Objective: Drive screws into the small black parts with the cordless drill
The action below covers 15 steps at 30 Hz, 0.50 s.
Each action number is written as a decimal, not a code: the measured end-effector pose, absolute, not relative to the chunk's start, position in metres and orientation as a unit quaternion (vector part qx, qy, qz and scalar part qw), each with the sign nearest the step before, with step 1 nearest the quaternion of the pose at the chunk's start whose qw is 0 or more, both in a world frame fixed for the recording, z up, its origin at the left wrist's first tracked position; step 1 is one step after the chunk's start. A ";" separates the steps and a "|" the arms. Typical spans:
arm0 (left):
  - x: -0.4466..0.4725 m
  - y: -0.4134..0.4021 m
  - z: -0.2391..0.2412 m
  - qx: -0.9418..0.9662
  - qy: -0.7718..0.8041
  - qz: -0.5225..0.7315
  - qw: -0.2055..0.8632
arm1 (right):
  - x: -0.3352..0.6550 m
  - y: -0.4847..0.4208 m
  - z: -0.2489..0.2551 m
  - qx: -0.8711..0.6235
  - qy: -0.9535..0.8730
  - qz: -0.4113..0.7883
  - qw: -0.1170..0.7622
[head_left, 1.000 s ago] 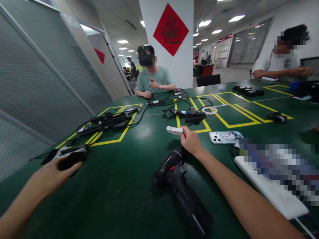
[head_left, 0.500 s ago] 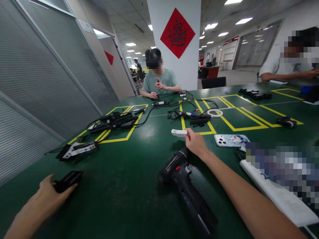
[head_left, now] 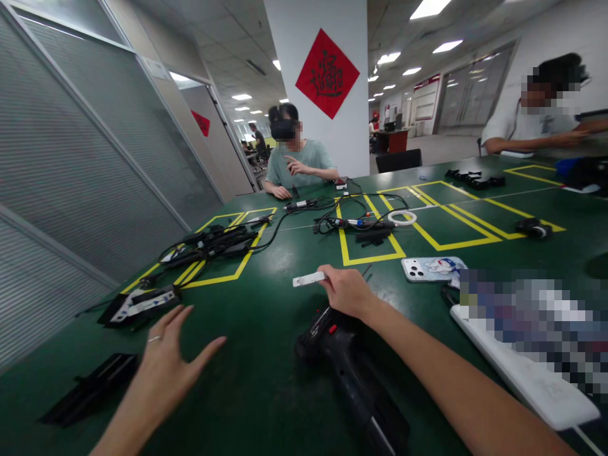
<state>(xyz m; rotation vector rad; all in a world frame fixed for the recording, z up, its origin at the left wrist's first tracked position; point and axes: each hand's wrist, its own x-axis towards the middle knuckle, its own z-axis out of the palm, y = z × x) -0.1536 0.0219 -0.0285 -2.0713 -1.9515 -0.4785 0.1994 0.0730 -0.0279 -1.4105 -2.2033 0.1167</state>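
Observation:
My right hand (head_left: 349, 291) pinches a small flat white piece (head_left: 308, 278) and holds it just above the green table (head_left: 266, 380). Directly below that hand lies a black power tool (head_left: 346, 367) on its side. My left hand (head_left: 164, 367) hovers with fingers spread and holds nothing; a ring shows on one finger. A flat black part (head_left: 90, 389) lies on the table just left of it. Further left rests a black-and-white device (head_left: 140, 303).
A phone in a cartoon case (head_left: 430, 268) and a long white power strip (head_left: 522, 373) lie to the right. Tangled black cables (head_left: 213, 240), a white ring (head_left: 401, 218) and yellow taped squares fill the middle. Two other people sit at the far side.
My left hand let go of the black part, which now lies on the table, and opened to the right of it. My right hand drew the white piece nearer and leftward.

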 end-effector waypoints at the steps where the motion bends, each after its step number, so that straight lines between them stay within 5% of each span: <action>1: -0.121 0.022 -0.024 -0.738 -0.643 -0.174 0.103 | 0.195 0.069 -0.026 -0.504 -0.823 0.045 0.259; 8: 0.005 0.044 -0.014 -0.841 -0.515 -0.150 0.067 | 0.174 0.054 -0.029 -0.393 -0.877 0.051 0.271; 15: -0.031 0.038 0.000 -0.778 -0.614 -0.066 0.112 | 0.171 0.055 -0.030 -0.471 -0.832 0.042 0.290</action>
